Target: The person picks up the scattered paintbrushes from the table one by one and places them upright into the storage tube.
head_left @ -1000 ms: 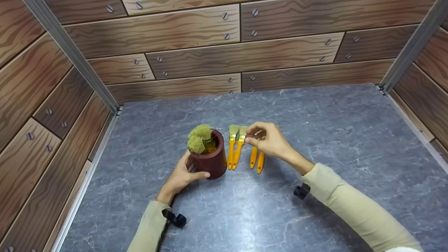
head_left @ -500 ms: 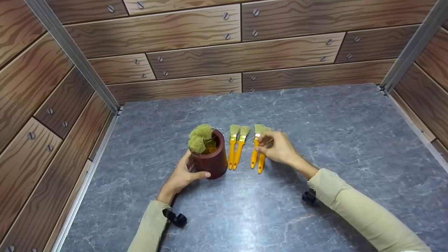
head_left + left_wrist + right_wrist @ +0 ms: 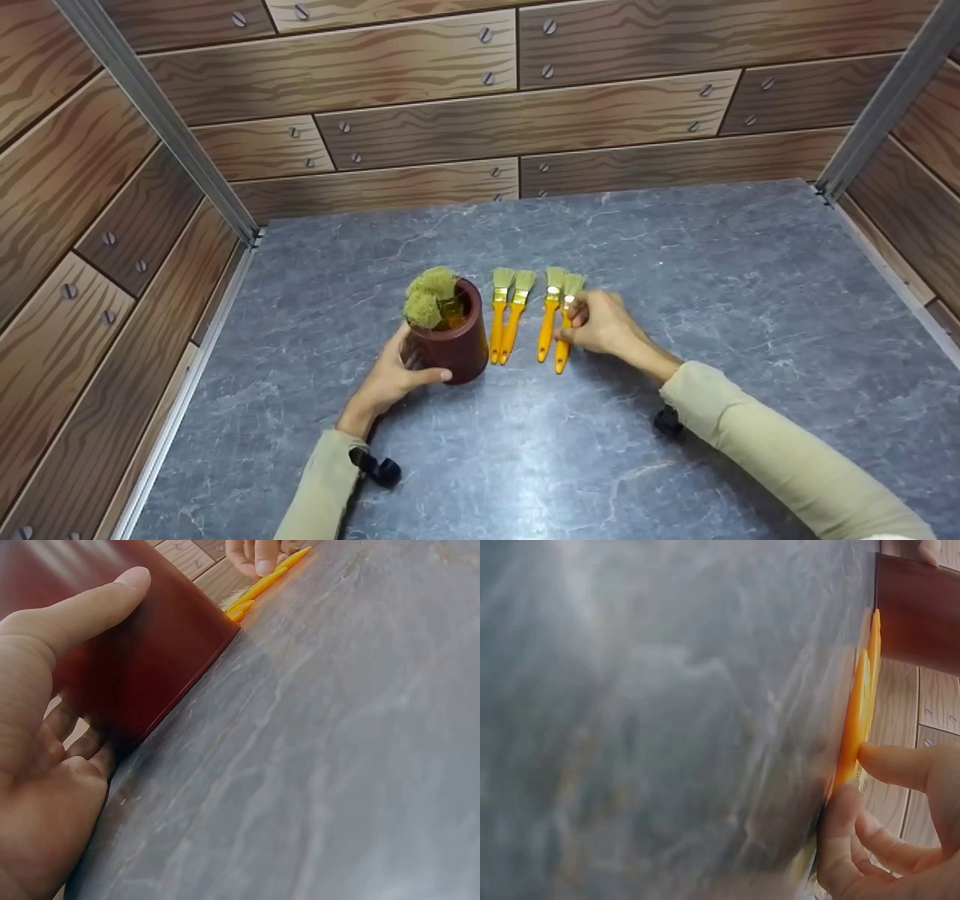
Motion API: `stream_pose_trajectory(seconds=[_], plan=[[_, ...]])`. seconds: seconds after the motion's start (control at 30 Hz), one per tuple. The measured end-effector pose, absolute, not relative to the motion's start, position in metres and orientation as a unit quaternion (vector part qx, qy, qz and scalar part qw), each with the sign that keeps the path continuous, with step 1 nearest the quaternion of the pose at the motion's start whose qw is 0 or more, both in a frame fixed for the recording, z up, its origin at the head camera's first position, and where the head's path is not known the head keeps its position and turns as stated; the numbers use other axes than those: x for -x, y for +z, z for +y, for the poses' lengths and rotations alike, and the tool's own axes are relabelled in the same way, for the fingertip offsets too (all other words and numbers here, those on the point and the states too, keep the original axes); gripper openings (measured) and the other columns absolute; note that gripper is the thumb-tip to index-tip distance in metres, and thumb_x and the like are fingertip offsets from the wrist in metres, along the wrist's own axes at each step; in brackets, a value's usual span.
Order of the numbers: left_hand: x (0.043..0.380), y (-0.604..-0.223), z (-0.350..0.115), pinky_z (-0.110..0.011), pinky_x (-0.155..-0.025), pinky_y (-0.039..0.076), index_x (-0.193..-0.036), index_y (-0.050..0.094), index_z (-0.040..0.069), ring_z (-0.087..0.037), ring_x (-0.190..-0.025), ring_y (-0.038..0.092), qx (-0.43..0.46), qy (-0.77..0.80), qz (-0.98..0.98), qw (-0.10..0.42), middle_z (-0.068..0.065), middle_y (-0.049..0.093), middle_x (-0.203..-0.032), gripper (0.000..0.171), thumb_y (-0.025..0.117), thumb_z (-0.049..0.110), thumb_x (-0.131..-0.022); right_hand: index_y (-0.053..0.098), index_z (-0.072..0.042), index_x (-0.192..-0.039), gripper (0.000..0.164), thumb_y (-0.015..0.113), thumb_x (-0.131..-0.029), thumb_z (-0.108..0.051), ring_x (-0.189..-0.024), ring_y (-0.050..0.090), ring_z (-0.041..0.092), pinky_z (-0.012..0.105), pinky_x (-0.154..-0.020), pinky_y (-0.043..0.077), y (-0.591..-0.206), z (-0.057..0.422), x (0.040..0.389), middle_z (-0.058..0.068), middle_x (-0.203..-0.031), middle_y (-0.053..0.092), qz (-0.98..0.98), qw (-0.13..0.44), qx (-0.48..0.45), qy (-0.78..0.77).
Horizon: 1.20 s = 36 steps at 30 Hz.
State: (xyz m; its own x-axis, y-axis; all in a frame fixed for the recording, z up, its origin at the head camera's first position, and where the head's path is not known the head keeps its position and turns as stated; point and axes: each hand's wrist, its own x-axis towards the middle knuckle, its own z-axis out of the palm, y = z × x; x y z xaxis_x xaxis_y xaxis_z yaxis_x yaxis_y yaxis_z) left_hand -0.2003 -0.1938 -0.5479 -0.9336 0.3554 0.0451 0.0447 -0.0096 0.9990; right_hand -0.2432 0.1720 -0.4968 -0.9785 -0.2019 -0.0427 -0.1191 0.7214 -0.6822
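Note:
A dark red cylindrical cup (image 3: 456,349) stands on the table, with several paintbrushes in it, their pale bristles (image 3: 431,289) up. My left hand (image 3: 390,375) grips the cup's near left side, thumb across its front. To the right lie two pairs of paintbrushes with orange handles. In the right pair, my right hand (image 3: 604,322) pinches the outer paintbrush (image 3: 562,356) at its handle between thumb and fingers; it still lies flat. Beside it rests the other paintbrush (image 3: 548,330). The left pair's brushes, one inner (image 3: 512,330) and one outer (image 3: 497,322), lie against each other near the cup.
The grey marbled table (image 3: 712,300) is enclosed by wood-patterned walls (image 3: 420,127) at the back and both sides. Metal posts (image 3: 191,157) stand at the back corners. Each sleeve cuff has a small black device (image 3: 379,469) at the wrist.
My right hand has moved from the left pair's bristles rightward and toward me, onto the rightmost paintbrush's handle. The right pair's bristles have come into view. My left hand and the cup have stayed put.

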Motion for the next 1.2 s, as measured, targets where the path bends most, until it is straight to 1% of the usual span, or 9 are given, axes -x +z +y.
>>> stream_pose_trajectory(seconds=[0.13, 0.3, 0.4, 0.5, 0.6, 0.77, 0.9, 1.13, 1.2], plan=[[0.2, -0.548, -0.193, -0.043, -0.132, 0.03, -0.167, 0.034, 0.024, -0.024, -0.156, 0.041, -0.146, 0.697, 0.693, 0.11, -0.004, 0.049, -0.164, 0.105, 0.093, 0.007, -0.083, 0.067, -0.003, -0.095, 0.032, 0.093, -0.08, -0.015, -0.067, 0.062, 0.013, 0.024, -0.059, 0.052, -0.493, 0.174, 0.245, 0.004, -0.078, 0.07, 0.931, 0.077, 0.071, -0.35], [0.2, -0.548, -0.193, -0.044, -0.133, 0.028, -0.167, 0.034, 0.023, -0.024, -0.157, 0.041, -0.152, 0.697, 0.693, 0.105, -0.005, 0.049, -0.164, 0.105, 0.093, 0.006, -0.082, 0.063, -0.005, -0.089, 0.036, 0.095, -0.076, -0.013, -0.063, 0.063, 0.012, 0.024, -0.055, 0.056, -0.493, 0.177, 0.249, 0.002, -0.074, 0.066, 0.923, 0.099, 0.035, -0.369], [0.201, -0.548, -0.193, -0.044, -0.133, 0.027, -0.167, 0.033, 0.022, -0.024, -0.157, 0.04, -0.157, 0.696, 0.693, 0.104, -0.005, 0.049, -0.165, 0.106, 0.093, 0.005, -0.082, 0.059, -0.008, -0.086, 0.039, 0.096, -0.073, -0.011, -0.062, 0.062, 0.011, 0.024, -0.055, 0.056, -0.495, 0.178, 0.251, 0.0, -0.074, 0.063, 0.915, 0.105, 0.011, -0.39], [0.201, -0.548, -0.193, -0.044, -0.133, 0.028, -0.167, 0.034, 0.022, -0.024, -0.157, 0.04, -0.155, 0.695, 0.694, 0.106, -0.004, 0.049, -0.165, 0.106, 0.094, 0.006, -0.082, 0.058, -0.01, -0.085, 0.041, 0.097, -0.072, -0.012, -0.063, 0.061, 0.011, 0.023, -0.055, 0.054, -0.496, 0.18, 0.251, -0.001, -0.074, 0.061, 0.91, 0.107, 0.002, -0.4], [0.2, -0.548, -0.193, -0.045, -0.132, 0.029, -0.167, 0.034, 0.023, -0.025, -0.157, 0.04, -0.15, 0.695, 0.695, 0.11, -0.005, 0.049, -0.164, 0.105, 0.094, 0.007, -0.082, 0.057, -0.01, -0.085, 0.04, 0.095, -0.072, -0.009, -0.062, 0.061, 0.01, 0.023, -0.056, 0.056, -0.496, 0.181, 0.249, -0.002, -0.073, 0.06, 0.902, 0.113, -0.006, -0.416], [0.199, -0.548, -0.193, -0.047, -0.132, 0.029, -0.168, 0.031, 0.023, -0.026, -0.157, 0.039, -0.151, 0.693, 0.695, 0.115, -0.005, 0.048, -0.165, 0.106, 0.093, 0.008, -0.084, 0.057, -0.005, -0.092, 0.038, 0.091, -0.075, -0.002, -0.06, 0.065, 0.01, 0.027, -0.06, 0.064, -0.495, 0.184, 0.246, 0.0, -0.072, 0.06, 0.873, 0.13, -0.017, -0.47], [0.199, -0.548, -0.193, -0.046, -0.133, 0.028, -0.169, 0.03, 0.024, -0.025, -0.158, 0.039, -0.151, 0.692, 0.697, 0.111, -0.004, 0.047, -0.166, 0.108, 0.093, 0.008, -0.083, 0.057, 0.0, -0.097, 0.037, 0.088, -0.079, 0.003, -0.066, 0.069, 0.013, 0.032, -0.068, 0.067, -0.486, 0.188, 0.244, 0.003, -0.078, 0.06, 0.845, 0.141, -0.017, -0.515], [0.2, -0.547, -0.193, -0.046, -0.133, 0.027, -0.168, 0.031, 0.024, -0.025, -0.158, 0.039, -0.148, 0.689, 0.702, 0.105, -0.005, 0.048, -0.165, 0.107, 0.094, 0.008, -0.083, 0.059, 0.006, -0.104, 0.032, 0.085, -0.085, 0.001, -0.075, 0.068, 0.017, 0.044, -0.078, 0.068, -0.458, 0.188, 0.241, 0.008, -0.09, 0.062, 0.814, 0.113, 0.037, -0.569], [0.2, -0.547, -0.192, -0.046, -0.133, 0.028, -0.168, 0.031, 0.023, -0.025, -0.158, 0.039, -0.15, 0.689, 0.702, 0.106, -0.005, 0.049, -0.165, 0.107, 0.094, 0.009, -0.083, 0.06, 0.008, -0.108, 0.032, 0.083, -0.088, 0.001, -0.078, 0.07, 0.018, 0.043, -0.079, 0.068, -0.448, 0.187, 0.241, 0.01, -0.094, 0.063, 0.8, 0.108, 0.056, -0.587]])
